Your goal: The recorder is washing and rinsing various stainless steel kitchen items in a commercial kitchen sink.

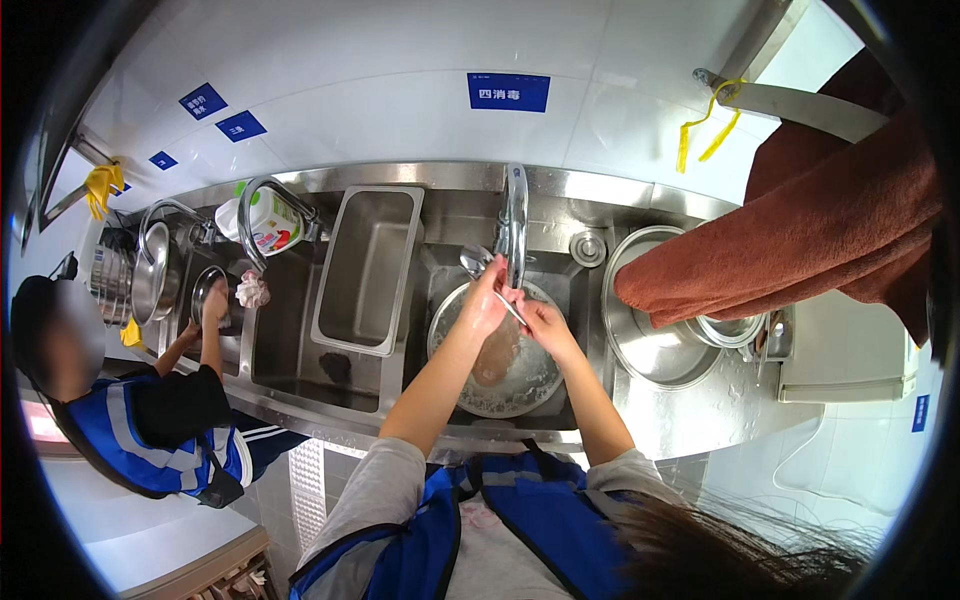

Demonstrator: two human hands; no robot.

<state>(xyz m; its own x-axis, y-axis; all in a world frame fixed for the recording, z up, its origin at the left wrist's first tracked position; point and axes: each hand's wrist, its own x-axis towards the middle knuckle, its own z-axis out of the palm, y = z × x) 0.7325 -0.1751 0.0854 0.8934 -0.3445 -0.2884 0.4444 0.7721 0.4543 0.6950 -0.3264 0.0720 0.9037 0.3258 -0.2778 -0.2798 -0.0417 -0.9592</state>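
Both my hands are over a sink (583, 322), just below the mouth of a chrome gooseneck faucet (516, 202). My left hand (487, 301) is closed around a metal spoon (474, 260), whose bowl points up and left. The fingers of my right hand (545, 324) grip the lower end of its handle. Whether a second spoon lies against it is hard to tell. Beneath my hands, a round metal basin (495, 413) with cloudy, foamy water sits in the sink. My forearms hide part of its rim.
A rectangular steel pan (324, 315) rests across the sinks at left. Beyond it, a co-worker (161, 427) handles a metal bowl (202, 289). At right, brown towels (787, 232) hang over large metal basins (660, 367). A white jug (262, 217) stands behind the left faucet.
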